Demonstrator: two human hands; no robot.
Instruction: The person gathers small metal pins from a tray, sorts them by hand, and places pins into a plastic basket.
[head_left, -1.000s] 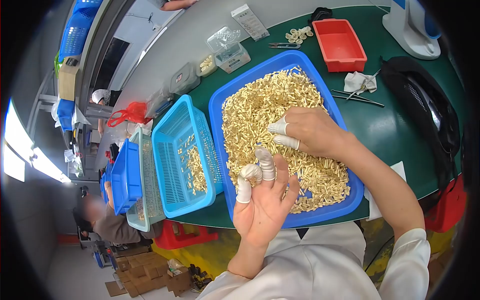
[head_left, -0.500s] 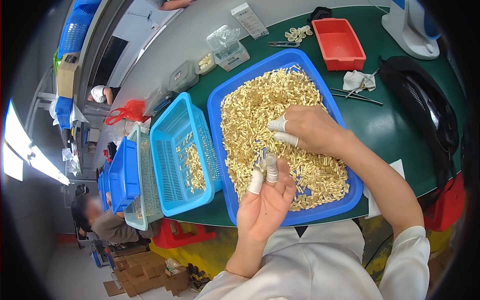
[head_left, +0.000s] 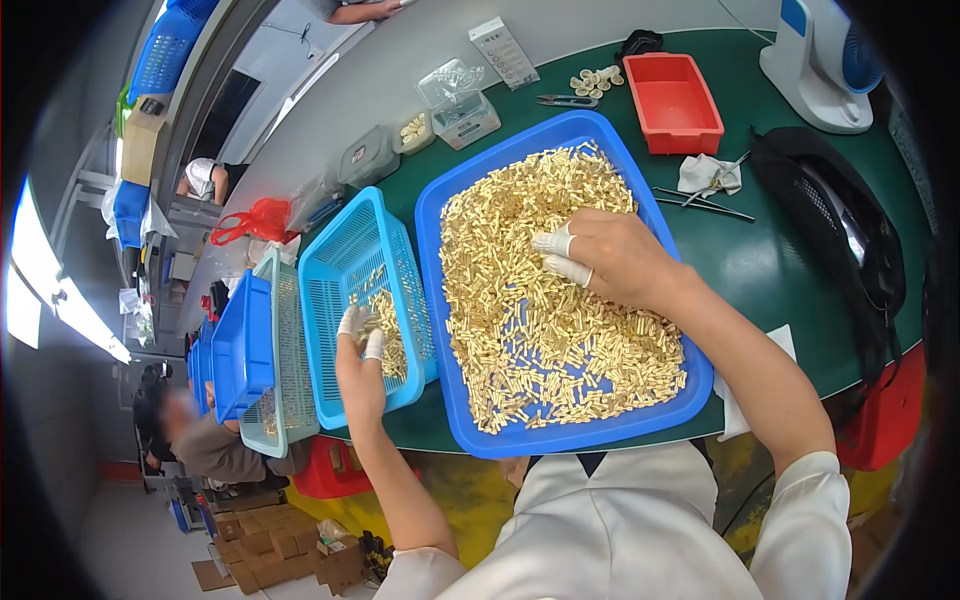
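Observation:
A blue tray [head_left: 451, 400] holds a wide heap of small gold-coloured pieces [head_left: 520, 230]. My right hand [head_left: 610, 258], with white finger covers, rests on the heap, its fingers drawn together; what they hold, if anything, is hidden. To the left, a light blue perforated basket [head_left: 325, 300] contains a smaller pile of the same pieces. My left hand [head_left: 360, 365], also in white finger covers, is inside this basket over the pile. Its thumb and fingertips are apart, with gold pieces visible between them; whether they are held or lie below is unclear.
A red tray [head_left: 672, 100], tweezers on a white cloth [head_left: 710, 176], a black bag [head_left: 830, 215] and a white device [head_left: 820, 70] are at the right. Clear boxes [head_left: 468, 118] line the back edge. More baskets stand left, where a person [head_left: 205, 440] sits.
My left hand has moved left from the blue tray into the light blue basket. My right hand has stayed nearly in place on the heap. The view has shifted slightly.

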